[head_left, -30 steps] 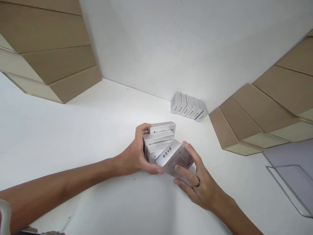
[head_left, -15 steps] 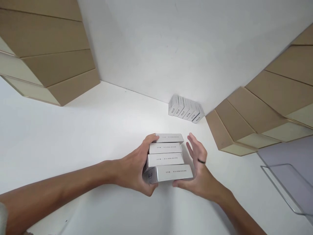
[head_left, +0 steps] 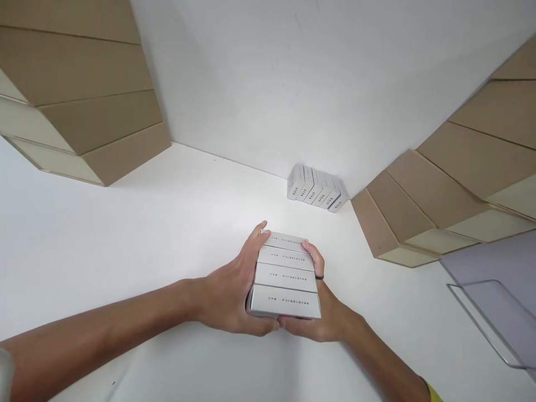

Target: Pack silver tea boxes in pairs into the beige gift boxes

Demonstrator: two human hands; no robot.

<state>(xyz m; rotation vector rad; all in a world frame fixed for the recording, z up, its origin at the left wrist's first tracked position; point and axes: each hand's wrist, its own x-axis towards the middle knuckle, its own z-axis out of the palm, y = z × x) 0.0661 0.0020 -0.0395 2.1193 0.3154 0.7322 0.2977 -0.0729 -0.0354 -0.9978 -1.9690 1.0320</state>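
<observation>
Several small white boxes (head_left: 286,277) with dark print are squeezed together in one even block between my hands, low in the middle of the head view. My left hand (head_left: 234,296) wraps the block's left side, its thumb along the near edge and its fingers by the far corner. On the right side, my right hand (head_left: 322,307) grips the same block, with a dark ring on one finger. Both thumbs meet at the near edge. The boxes' undersides are hidden.
A row of similar white boxes (head_left: 317,188) stands against the wall (head_left: 268,84) at the back. Stacked brown cartons flank the white table (head_left: 138,234) at left (head_left: 104,111) and right (head_left: 414,201). A clear-edged tray or frame (head_left: 481,324) lies at the right edge.
My right hand has closed in on the boxes from the right. The boxes, staggered with gaps before, are now pressed together and lined up. My left hand keeps its hold.
</observation>
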